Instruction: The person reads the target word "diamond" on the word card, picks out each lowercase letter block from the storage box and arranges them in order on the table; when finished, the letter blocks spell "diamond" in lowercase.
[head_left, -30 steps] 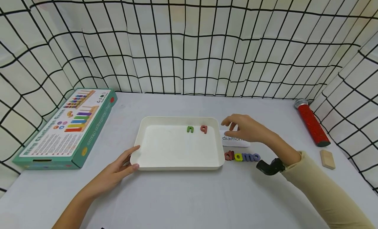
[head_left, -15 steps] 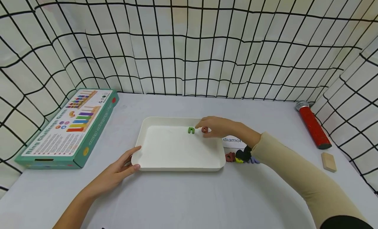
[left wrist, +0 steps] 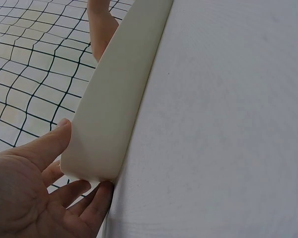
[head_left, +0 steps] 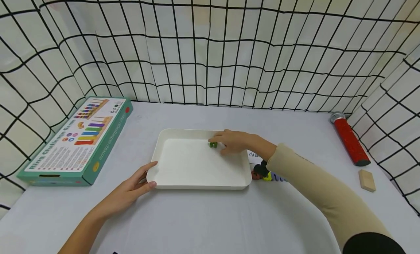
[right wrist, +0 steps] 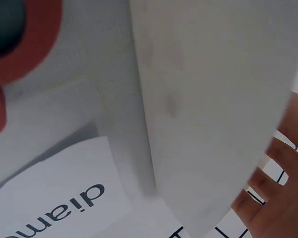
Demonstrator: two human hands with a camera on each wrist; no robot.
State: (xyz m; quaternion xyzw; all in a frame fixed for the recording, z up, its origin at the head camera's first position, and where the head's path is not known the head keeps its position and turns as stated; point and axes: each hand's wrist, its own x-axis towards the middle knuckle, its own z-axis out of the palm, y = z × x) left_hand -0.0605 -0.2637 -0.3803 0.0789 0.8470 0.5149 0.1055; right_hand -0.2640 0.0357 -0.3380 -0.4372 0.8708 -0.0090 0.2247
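Observation:
My left hand [head_left: 129, 188] grips the near left corner of a white tray [head_left: 193, 170]. In the left wrist view its thumb and fingertips [left wrist: 105, 191] bear on the tray's corner wall. Over the tray's far right part reaches my right hand [head_left: 234, 141], fingers spread, with the index fingertip right at a green letter n [head_left: 213, 145]. A red letter that lay beside the n is hidden under this hand. Right of the tray, a red letter [right wrist: 32, 54] shows large in the right wrist view, close to a white card [right wrist: 64, 198] printed with a word starting "diamo".
Beside the tray's right side lie more letters, among them a yellow one [head_left: 268, 176], partly behind my right wrist. A green game box [head_left: 78, 141] lies at left. At right are a red microphone [head_left: 350, 141] and a wooden block [head_left: 366, 180]. Black netting [head_left: 206, 66] surrounds the table.
My right hand has moved left from above the word card into the tray, passing over the red letter to the green n. My left hand stays at the tray's corner.

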